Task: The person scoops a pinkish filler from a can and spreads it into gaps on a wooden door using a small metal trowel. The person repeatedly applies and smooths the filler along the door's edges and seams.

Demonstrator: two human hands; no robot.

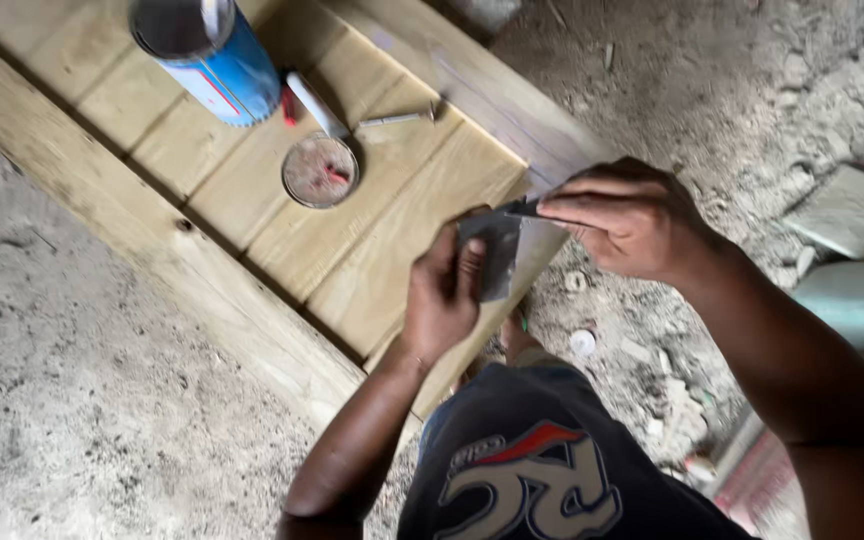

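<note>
a: step in hand?

b: looks like marking or scoring. left hand point(444, 295) presses a flat grey metal piece point(493, 252) against the near right corner of the wooden panel point(372, 240), thumb and fingers closed on its lower edge. right hand point(628, 215) pinches a thin dark pointed tool point(522, 208), tip at the metal's top edge.

a: can you tell what the tool is?

b: no. pencil or blade, too small to say.

a: what does the next move call for, in your view?

b: the metal piece held flat and still, and the tip drawn steadily along its edge. a slip would spoil the line.

a: materials?

b: panel is pale planks side by side, grain showing, framed by thicker boards; it lies on a dusty, gritty floor point(92, 390). metal looks dull and smooth, rectangular.

a: other bits?

b: toward the panel's far edge, a blue cylindrical can point(222, 60), open, with something standing in it. just beside it a round lid point(320, 171), rusty inside with a red smear, a white marker-like stick point(314, 103), and a nail point(397, 119) lying flat.
</note>
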